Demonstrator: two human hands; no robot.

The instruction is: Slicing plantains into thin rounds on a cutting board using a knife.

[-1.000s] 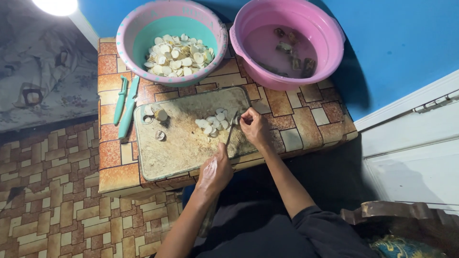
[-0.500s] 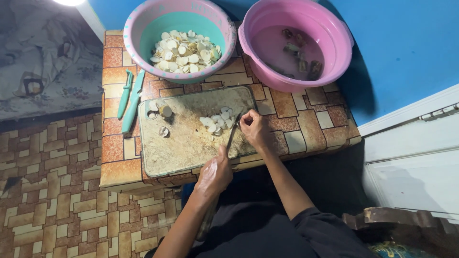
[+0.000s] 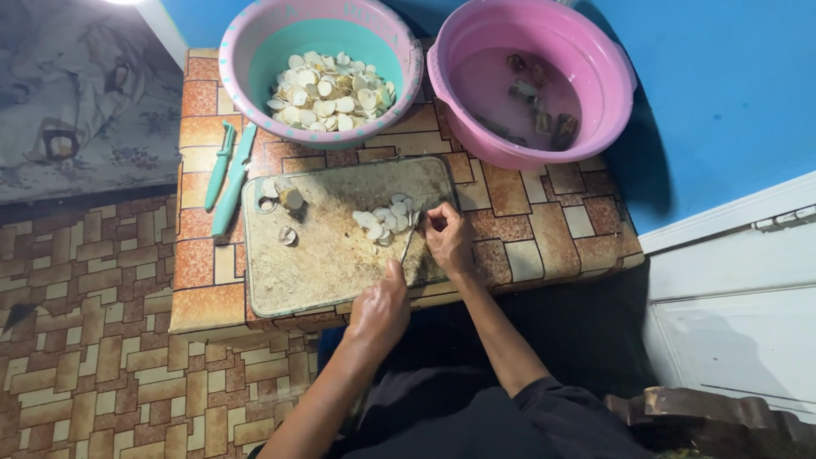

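Two bare hands worked at a worn cutting board on a low tiled tabletop.

The board was a scuffed, rounded rectangle, stained pale brown; on it lay a small heap of thin, pale round slices, with a few loose pieces near its left end. The left hand had its fingers clenched round the handle of a knife, whose blade reached up to the heap. The right hand pressed curled fingers at the heap's right edge — what they pinched could not be told. Two teal knives lay just left of the board. Behind it stood a speckled pink basin with a teal inside, holding many more slices, and a plain pink basin holding water and dark chunks — both smooth plastic.
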